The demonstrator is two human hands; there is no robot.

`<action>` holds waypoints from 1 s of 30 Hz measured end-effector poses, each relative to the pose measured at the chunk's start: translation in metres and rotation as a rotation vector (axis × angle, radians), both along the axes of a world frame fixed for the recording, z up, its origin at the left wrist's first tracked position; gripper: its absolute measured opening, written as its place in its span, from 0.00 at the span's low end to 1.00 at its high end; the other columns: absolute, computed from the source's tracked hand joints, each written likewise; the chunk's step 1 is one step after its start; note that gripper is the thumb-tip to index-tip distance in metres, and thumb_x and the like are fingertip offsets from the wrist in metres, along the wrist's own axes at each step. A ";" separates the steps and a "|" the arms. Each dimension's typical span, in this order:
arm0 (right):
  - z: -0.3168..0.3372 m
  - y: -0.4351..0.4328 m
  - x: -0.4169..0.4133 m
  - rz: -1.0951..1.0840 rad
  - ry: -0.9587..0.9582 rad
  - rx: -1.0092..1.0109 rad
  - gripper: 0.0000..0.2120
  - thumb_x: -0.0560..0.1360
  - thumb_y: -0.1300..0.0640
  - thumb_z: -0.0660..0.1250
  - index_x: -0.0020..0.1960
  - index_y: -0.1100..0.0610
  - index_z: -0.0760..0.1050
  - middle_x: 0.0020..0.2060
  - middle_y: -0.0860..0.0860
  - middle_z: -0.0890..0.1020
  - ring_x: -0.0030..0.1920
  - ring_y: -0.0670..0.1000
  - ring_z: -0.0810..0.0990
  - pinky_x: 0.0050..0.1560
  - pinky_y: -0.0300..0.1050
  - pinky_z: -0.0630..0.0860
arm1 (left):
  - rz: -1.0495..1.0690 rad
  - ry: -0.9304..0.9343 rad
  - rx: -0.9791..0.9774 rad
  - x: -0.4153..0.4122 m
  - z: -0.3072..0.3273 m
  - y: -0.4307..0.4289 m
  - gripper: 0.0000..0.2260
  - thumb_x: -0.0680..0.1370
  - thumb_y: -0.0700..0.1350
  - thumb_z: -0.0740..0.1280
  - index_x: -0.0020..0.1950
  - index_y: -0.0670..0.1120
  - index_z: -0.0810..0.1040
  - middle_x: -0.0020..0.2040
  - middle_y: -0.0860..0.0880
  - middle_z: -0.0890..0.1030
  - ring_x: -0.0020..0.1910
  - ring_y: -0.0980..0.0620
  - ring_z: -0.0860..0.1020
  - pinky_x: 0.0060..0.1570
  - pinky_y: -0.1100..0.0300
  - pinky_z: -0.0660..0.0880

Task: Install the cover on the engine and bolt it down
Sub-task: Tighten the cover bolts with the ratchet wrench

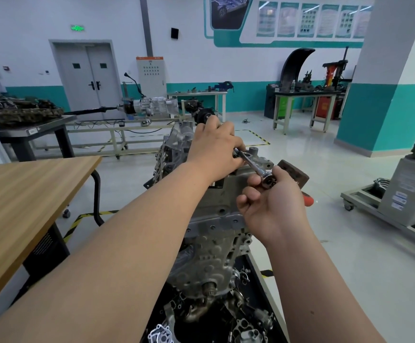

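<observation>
left grip [214, 147] — curled round extension bar [249, 162] atop engine [216, 243] | right grip [273, 204] — clasps ratchet [269, 181]

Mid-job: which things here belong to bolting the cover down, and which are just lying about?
Job: engine; ratchet with extension; left hand holding its far end; right hand gripping its head.
Lying about: loose parts below the engine; wooden table; gearbox on far stand.

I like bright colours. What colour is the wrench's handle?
The wrench handle is orange-red; head view shows it.
</observation>
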State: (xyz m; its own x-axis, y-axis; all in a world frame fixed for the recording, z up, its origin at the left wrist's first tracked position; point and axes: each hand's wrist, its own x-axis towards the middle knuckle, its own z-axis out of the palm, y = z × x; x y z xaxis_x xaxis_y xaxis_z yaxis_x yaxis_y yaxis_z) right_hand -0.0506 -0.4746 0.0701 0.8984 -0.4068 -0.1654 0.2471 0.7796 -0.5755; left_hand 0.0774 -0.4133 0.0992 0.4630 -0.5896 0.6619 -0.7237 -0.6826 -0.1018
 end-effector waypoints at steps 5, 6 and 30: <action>0.001 -0.006 0.000 -0.046 0.088 -0.260 0.12 0.81 0.50 0.56 0.44 0.56 0.72 0.24 0.49 0.72 0.20 0.48 0.63 0.24 0.39 0.69 | 0.001 0.004 -0.003 0.000 0.000 0.000 0.11 0.74 0.58 0.66 0.53 0.59 0.81 0.46 0.56 0.69 0.50 0.51 0.61 0.50 0.54 0.59; 0.001 -0.009 0.000 -0.067 0.111 -0.360 0.12 0.81 0.52 0.57 0.42 0.56 0.71 0.24 0.49 0.72 0.19 0.49 0.64 0.24 0.40 0.69 | 0.002 0.007 -0.003 0.000 0.000 0.000 0.11 0.74 0.58 0.66 0.53 0.59 0.81 0.46 0.56 0.69 0.50 0.51 0.61 0.50 0.54 0.59; 0.002 -0.003 -0.002 0.059 -0.022 -0.045 0.15 0.83 0.49 0.53 0.47 0.56 0.72 0.28 0.49 0.71 0.20 0.47 0.63 0.24 0.38 0.68 | 0.036 -0.050 0.002 0.002 -0.002 0.000 0.14 0.72 0.61 0.66 0.53 0.57 0.80 0.49 0.54 0.72 0.52 0.49 0.63 0.50 0.54 0.59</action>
State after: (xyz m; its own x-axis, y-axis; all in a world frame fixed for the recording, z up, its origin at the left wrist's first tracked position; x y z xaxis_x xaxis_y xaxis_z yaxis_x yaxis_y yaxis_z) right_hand -0.0523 -0.4771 0.0718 0.9241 -0.3600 -0.1282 0.2147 0.7665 -0.6053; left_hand 0.0794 -0.4137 0.0974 0.4500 -0.5744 0.6838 -0.6929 -0.7076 -0.1384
